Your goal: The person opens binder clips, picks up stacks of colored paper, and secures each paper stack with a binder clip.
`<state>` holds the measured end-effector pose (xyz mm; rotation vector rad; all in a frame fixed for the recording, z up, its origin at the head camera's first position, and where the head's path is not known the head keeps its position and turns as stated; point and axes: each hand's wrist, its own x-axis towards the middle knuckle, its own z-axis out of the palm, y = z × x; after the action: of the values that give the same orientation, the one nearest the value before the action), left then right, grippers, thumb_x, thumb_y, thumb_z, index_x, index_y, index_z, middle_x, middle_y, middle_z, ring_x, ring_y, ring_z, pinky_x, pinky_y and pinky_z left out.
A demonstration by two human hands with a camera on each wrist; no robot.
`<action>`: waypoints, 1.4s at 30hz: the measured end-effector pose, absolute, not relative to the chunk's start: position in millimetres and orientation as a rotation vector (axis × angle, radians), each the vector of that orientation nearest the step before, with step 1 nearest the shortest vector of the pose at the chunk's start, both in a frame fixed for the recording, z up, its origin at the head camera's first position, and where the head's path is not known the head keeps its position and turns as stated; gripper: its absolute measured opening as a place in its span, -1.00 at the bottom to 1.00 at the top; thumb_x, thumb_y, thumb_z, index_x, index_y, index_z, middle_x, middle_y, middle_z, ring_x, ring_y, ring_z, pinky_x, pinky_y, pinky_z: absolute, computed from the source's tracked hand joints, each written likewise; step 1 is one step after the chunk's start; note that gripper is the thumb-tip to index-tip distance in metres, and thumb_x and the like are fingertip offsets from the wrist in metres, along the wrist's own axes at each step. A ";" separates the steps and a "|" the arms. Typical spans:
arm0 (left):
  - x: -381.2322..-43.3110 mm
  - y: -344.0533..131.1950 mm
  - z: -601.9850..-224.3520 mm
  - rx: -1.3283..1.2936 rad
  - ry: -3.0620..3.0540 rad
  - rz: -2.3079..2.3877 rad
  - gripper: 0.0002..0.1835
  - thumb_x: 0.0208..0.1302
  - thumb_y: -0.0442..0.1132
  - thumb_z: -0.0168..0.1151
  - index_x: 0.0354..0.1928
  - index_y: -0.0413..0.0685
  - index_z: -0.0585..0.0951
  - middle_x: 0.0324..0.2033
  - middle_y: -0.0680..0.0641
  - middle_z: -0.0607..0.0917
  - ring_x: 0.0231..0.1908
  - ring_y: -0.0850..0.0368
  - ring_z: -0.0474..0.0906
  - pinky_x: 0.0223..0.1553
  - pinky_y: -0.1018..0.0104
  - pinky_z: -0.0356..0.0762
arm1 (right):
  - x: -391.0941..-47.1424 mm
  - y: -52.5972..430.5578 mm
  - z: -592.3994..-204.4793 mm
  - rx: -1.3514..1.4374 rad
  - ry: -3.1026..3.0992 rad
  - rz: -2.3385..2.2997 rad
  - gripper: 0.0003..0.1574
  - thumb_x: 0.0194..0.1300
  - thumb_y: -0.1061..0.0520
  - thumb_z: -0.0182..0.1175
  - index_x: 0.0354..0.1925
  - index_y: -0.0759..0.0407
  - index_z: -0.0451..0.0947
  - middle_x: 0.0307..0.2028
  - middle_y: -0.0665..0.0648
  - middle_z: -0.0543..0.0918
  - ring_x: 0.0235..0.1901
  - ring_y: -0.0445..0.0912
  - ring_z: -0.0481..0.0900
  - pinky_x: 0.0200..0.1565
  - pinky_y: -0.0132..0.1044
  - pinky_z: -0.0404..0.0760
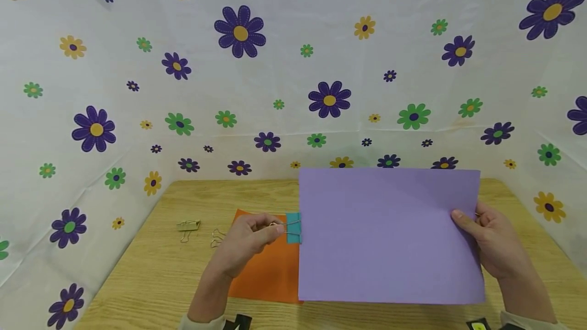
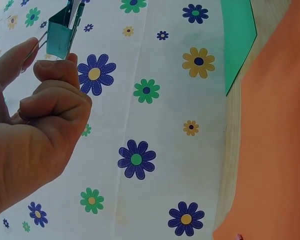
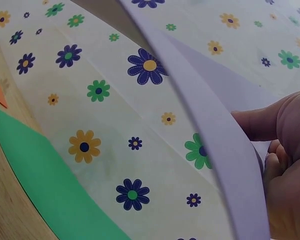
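Observation:
A large purple sheet is held up above the table. My right hand grips its right edge, thumb on the near face and fingers behind. At the sheet's left edge is a teal binder clip. My left hand pinches the wire handles of this clip between thumb and fingers. Whether the clip bites the sheet's edge, I cannot tell. Under my left hand, an orange sheet lies on the table, partly hidden by the purple sheet.
To the left, a gold binder clip lies on the wooden table. Wire handles of another clip show beside the orange sheet. A green sheet appears in both wrist views. Flower-patterned cloth surrounds the table's back and sides.

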<state>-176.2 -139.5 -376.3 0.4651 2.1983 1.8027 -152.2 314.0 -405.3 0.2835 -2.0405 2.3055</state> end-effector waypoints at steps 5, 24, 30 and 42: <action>-177.0 -138.6 -378.2 0.470 2.188 1.802 -0.69 0.40 -0.21 0.19 -0.10 -0.42 0.58 -0.57 0.05 0.35 -0.63 0.25 0.10 -0.52 0.36 0.18 | -151.6 312.6 -403.8 0.278 -2.045 2.313 -0.59 0.51 0.31 -0.01 0.06 -0.18 0.52 -0.18 -0.05 0.77 -0.27 -0.13 0.75 -0.33 -0.22 0.72; -177.7 -136.7 -382.8 0.469 2.152 1.813 -0.68 0.40 -0.18 0.19 -0.13 -0.41 0.58 -0.54 0.03 0.35 -0.59 0.24 0.14 -0.45 0.34 0.22 | -153.4 300.6 -405.3 0.322 -2.041 2.343 -0.61 0.52 0.29 -0.02 0.08 -0.15 0.53 -0.16 -0.04 0.76 -0.26 -0.13 0.75 -0.30 -0.22 0.72; -178.5 -138.8 -383.9 0.495 2.095 1.827 -0.75 0.40 -0.20 0.17 -0.13 -0.30 0.56 -0.48 0.03 0.42 -0.58 0.23 0.19 -0.42 0.34 0.26 | -152.8 300.1 -406.5 0.323 -2.062 2.341 -0.61 0.53 0.29 -0.03 0.08 -0.16 0.53 -0.16 -0.04 0.76 -0.25 -0.14 0.74 -0.29 -0.22 0.72; -179.2 -149.2 -378.3 0.455 2.227 1.709 -0.68 0.38 -0.13 0.17 -0.09 -0.32 0.56 -0.39 -0.03 0.55 -0.52 0.20 0.29 -0.38 0.30 0.35 | -151.1 298.9 -403.4 0.379 -2.212 2.202 -0.63 0.52 0.29 -0.01 0.01 -0.17 0.55 -0.21 -0.03 0.77 -0.25 -0.14 0.74 -0.26 -0.26 0.71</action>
<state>-179.2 -149.2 -378.3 0.4550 2.2271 1.7089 -151.1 298.9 -403.4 0.3793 -2.2121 2.2019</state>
